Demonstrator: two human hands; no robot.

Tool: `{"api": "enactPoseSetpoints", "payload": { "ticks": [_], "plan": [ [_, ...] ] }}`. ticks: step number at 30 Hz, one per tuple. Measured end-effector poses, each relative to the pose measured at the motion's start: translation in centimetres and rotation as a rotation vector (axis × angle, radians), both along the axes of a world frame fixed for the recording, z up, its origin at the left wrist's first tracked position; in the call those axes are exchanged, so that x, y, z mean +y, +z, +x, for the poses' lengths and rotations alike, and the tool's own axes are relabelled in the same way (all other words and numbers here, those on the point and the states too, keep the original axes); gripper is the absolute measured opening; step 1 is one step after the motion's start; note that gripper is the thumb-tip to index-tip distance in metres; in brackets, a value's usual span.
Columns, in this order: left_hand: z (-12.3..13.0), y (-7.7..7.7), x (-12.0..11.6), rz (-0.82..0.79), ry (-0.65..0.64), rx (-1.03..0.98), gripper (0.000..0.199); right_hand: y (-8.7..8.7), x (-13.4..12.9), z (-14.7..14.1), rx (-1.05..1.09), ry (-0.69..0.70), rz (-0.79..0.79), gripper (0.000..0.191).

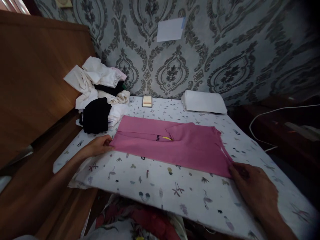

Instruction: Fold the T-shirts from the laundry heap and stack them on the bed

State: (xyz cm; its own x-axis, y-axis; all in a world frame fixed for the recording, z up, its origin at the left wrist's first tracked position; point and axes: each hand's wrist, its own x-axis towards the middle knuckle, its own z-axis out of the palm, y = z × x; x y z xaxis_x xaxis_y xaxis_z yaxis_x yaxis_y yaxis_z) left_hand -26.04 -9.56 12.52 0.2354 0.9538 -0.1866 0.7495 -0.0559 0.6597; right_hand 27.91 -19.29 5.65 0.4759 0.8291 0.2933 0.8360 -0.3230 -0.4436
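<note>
A pink shirt point(197, 146) lies across the patterned white cloth, its sides folded inward into a long strip, with a bit of dark lettering and a yellow mark showing in the middle. My left hand point(100, 145) pinches the strip's near left corner. At the other end, my right hand point(255, 186) grips the near corner beside the neckline, fingers closed on the fabric. Between the two hands the near edge runs nearly straight.
A heap of white and black clothes point(97, 115) sits at the back left by a wooden panel point(42, 70). Near the wall are a small framed card point(147, 101) and a folded white item point(205, 102). A white cable point(255, 118) curves at the right.
</note>
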Motion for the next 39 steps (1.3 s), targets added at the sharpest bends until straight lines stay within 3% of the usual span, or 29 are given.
{"api": "enactPoseSetpoints", "payload": {
  "ticks": [3,7,11,15,20,24,27,29,33,36,39],
  "plan": [
    [0.2,-0.4,-0.1,0.076,-0.020,-0.025,0.026,0.0,0.0,0.0,0.004,-0.007,-0.027,0.038],
    [0.9,0.9,0.5,0.111,0.009,-0.276,0.033,0.1,-0.1,-0.2,-0.012,-0.013,-0.050,0.041],
    [2.6,1.8,1.5,0.104,0.044,-0.385,0.034,0.4,0.0,-0.4,-0.004,-0.041,-0.075,0.046],
    [3.4,1.5,2.1,0.157,0.041,-0.429,0.031,0.6,0.0,-0.6,0.008,-0.050,-0.078,0.051],
    [0.6,-0.5,1.5,0.102,0.007,-0.180,0.026,0.7,-0.2,-0.7,0.021,-0.039,-0.076,0.052],
    [-1.3,-1.5,0.4,0.036,0.078,-0.056,0.029,0.4,-0.1,-0.3,0.041,-0.015,-0.050,0.050],
    [-0.3,-0.7,-0.2,0.241,0.146,0.118,0.033,0.3,-0.3,-0.1,0.046,0.013,0.004,0.048],
    [1.0,-0.2,-0.4,0.355,0.083,0.177,0.033,0.3,-0.5,-0.1,0.056,0.039,0.047,0.046],
    [2.5,-0.9,0.1,0.316,-0.202,0.212,0.037,0.3,-1.0,-0.3,0.052,0.090,0.093,0.038],
    [2.1,-1.8,1.4,0.305,-0.152,0.376,0.039,0.2,-1.2,-0.3,0.003,0.110,0.111,0.035],
    [3.0,-1.0,2.9,0.307,-0.092,0.548,0.042,0.2,-1.3,-0.2,-0.025,0.114,0.109,0.032]
  ]
}}
